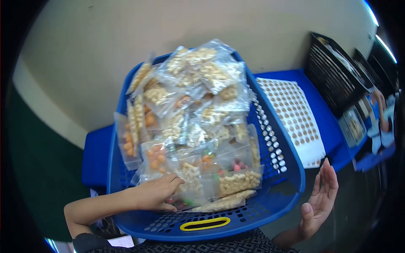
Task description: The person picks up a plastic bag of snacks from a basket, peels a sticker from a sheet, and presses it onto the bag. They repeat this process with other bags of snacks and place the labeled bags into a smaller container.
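A blue plastic laundry basket (297,168) with a yellow-rimmed handle is heaped with clear zip packets of snacks. My left hand (158,192) reaches over its near left side and rests on the packets, thumb and fingers apart. Beneath the fingers lies a packet with red and green pieces (183,203); whether any of it is pinched I cannot see. Close by are a packet of orange balls (156,157) and a packet of pale ring-shaped snacks (240,180). To the right of the basket, my right hand (322,196) is raised, palm showing and fingers stretched out, holding nothing.
Behind the basket stands a blue-covered table (291,77) bearing a white sheet of round brown stickers (291,114). Black crates (333,76) and a grey bin (353,126) are at the right, where another person's arm (382,111) shows. A beige wall (105,50) rises behind.
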Demonstrator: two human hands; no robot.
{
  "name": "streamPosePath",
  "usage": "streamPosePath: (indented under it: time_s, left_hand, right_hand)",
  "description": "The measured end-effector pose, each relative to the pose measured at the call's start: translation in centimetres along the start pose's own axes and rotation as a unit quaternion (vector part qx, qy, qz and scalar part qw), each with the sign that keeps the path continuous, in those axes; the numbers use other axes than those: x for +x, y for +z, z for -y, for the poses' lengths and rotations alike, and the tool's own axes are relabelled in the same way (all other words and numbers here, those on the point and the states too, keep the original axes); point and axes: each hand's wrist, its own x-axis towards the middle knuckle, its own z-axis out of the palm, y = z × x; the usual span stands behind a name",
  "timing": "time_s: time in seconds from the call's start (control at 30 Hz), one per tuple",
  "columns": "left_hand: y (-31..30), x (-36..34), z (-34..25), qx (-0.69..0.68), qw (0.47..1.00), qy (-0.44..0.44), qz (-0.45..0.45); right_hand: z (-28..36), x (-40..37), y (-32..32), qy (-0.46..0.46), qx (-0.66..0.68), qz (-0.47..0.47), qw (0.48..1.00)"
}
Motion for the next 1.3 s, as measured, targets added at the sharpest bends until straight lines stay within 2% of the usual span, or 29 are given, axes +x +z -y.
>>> streamPosePath:
  time_s: [0.07,0.2,0.23,0.27,0.33,0.37,0.4,0.43,0.47,0.53,0.63,0.77,0.83,0.9,0.93,1.0,1.07,1.1,1.17,1.23,1.3]
  left_hand:
    - [0.2,1.0,0.5,-0.074,0.994,-0.039,0.073]
    - [1.0,2.6,1.3,-0.066,0.991,0.06,0.097]
    - [0.6,3.0,1.0,-0.071,0.988,0.023,0.132]
    - [-0.1,3.4,0.5,-0.065,0.988,0.034,0.14]
    - [-2.3,4.3,-0.8,-0.091,0.99,0.022,0.103]
    - [-3.0,4.5,-1.0,-0.068,0.995,0.074,0.028]
    - [-4.9,5.0,-2.9,-0.053,0.996,0.075,-0.002]
    - [-6.2,5.3,-4.8,-0.105,0.994,0.025,-0.033]
    - [-6.9,5.7,-5.5,-0.064,0.993,0.055,-0.083]
    - [-8.5,6.6,-8.6,-0.052,0.986,0.091,-0.129]
    - [-9.5,8.2,-13.7,-0.014,0.974,0.144,-0.173]
    - [-10.4,12.1,-22.0,-0.003,0.963,0.217,-0.163]
    - [-10.1,15.2,-26.8,0.038,0.941,0.308,-0.134]
    - [-9.2,18.6,-31.6,0.016,0.935,0.348,-0.061]
    - [-8.2,20.8,-33.3,0.014,0.909,0.412,-0.055]
    - [-6.0,24.0,-37.7,-0.009,0.865,0.502,0.014]
    - [-3.4,26.3,-41.6,-0.002,0.832,0.552,0.047]
    - [-2.3,27.2,-43.4,-0.015,0.821,0.566,0.071]
    - [-0.2,29.1,-46.6,-0.042,0.799,0.592,0.095]
    - [1.6,30.7,-49.2,-0.071,0.778,0.613,0.115]
    - [3.2,32.2,-50.8,-0.189,0.758,0.599,0.177]
  right_hand:
    - [0.6,-1.0,-0.6,0.013,-0.028,-0.034,0.999]
    - [1.1,-2.7,-2.1,0.033,-0.043,-0.086,0.995]
    - [1.3,-3.0,-2.6,0.036,-0.05,-0.089,0.994]
    - [1.5,-3.2,-3.2,0.038,-0.056,-0.091,0.994]
    - [1.2,-4.1,-5.0,0.043,-0.06,-0.099,0.992]
    - [1.3,-4.3,-5.6,0.044,-0.059,-0.111,0.991]
    - [1.3,-4.5,-6.3,0.044,-0.058,-0.122,0.99]
    - [1.4,-4.7,-7.0,0.043,-0.061,-0.13,0.989]
    - [1.4,-4.8,-7.8,0.047,-0.063,-0.136,0.988]
    - [1.7,-4.9,-9.5,0.049,-0.069,-0.151,0.985]
    - [2.1,-4.9,-12.5,0.055,-0.073,-0.171,0.981]
    - [1.5,-4.5,-17.1,0.043,-0.061,-0.179,0.981]
    - [1.0,-4.2,-19.6,0.048,-0.05,-0.148,0.987]
    - [0.6,-3.8,-21.8,0.048,-0.062,-0.144,0.986]
    - [0.3,-3.8,-22.8,0.056,-0.068,-0.139,0.986]
    - [-0.7,-4.1,-24.9,0.053,-0.068,-0.157,0.984]
    - [-1.6,-4.4,-26.8,0.029,-0.036,-0.181,0.982]
    - [-2.1,-5.1,-28.1,0.029,-0.043,-0.187,0.981]
    - [-2.8,-7.1,-30.7,0.113,-0.004,-0.216,0.97]
    - [-3.0,-7.6,-32.1,0.083,0.032,-0.246,0.965]
    - [-3.7,-8.3,-33.3,0.054,0.073,-0.273,0.958]
